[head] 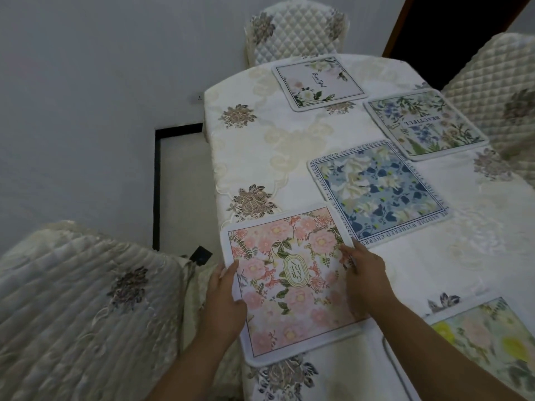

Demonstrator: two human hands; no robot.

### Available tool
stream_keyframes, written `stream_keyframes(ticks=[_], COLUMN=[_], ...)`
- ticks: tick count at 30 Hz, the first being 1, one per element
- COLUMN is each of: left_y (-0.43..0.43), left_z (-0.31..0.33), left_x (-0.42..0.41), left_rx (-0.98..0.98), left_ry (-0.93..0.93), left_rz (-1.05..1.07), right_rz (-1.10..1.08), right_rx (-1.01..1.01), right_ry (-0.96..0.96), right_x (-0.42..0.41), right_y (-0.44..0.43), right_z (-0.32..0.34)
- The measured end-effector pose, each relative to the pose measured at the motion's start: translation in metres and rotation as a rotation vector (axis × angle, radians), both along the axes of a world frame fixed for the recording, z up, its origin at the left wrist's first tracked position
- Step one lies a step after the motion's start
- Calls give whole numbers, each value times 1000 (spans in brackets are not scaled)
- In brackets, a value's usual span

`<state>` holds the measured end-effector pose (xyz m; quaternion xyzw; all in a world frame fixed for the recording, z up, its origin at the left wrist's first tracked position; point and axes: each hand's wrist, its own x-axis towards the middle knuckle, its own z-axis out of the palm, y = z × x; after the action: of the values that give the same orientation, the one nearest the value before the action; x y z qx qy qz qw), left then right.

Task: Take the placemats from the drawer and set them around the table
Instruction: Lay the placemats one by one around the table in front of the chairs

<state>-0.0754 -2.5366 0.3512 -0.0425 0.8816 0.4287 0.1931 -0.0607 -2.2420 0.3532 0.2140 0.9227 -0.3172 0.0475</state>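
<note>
A pink floral placemat [289, 285] lies at the table's near left edge. My left hand [224, 302] grips its left border, thumb on top. My right hand [364, 277] rests on its right side, fingers spread flat over the mat. A blue floral placemat [379, 189] lies in the middle of the table. At the far end sits a white placemat [317, 82] with green leaves. On the right lies a green and blue botanical placemat [425, 123]. A yellow floral placemat [480, 342] lies at the near right, partly cut off by the frame.
The table [260, 151] wears a cream cloth with embroidered flowers. Quilted chairs stand at the far end [292, 33], on the right [500, 91] and at the near left [86, 299]. A grey wall runs along the left side, close to the table.
</note>
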Motion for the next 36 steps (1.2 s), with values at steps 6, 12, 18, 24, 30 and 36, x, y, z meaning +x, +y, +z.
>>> stream_keyframes(ticks=[6,12,18,24,30,36], left_y=[14,18,24,22,21,24], left_z=[-3,-1,0,-2,-17,-17], left_x=[9,12,14,11,17,17], left_rx=[-151,-174,-155,-176,-355,-418], left_ry=[113,138,119,72,114,55], left_rz=[-15,-2,-6,-85,-286,-303], right_rz=[-20,-678,-1109,-1164,-1301,-1133], right_rx=[34,-428,-561,-519,-456,-647], right_ry=[70,147,34,-67,36,211], right_x=[5,-28,-67,-87,-101,-101], right_y=[-6,4,16,31,27,27], right_z=[-11,7,12,8,16,10])
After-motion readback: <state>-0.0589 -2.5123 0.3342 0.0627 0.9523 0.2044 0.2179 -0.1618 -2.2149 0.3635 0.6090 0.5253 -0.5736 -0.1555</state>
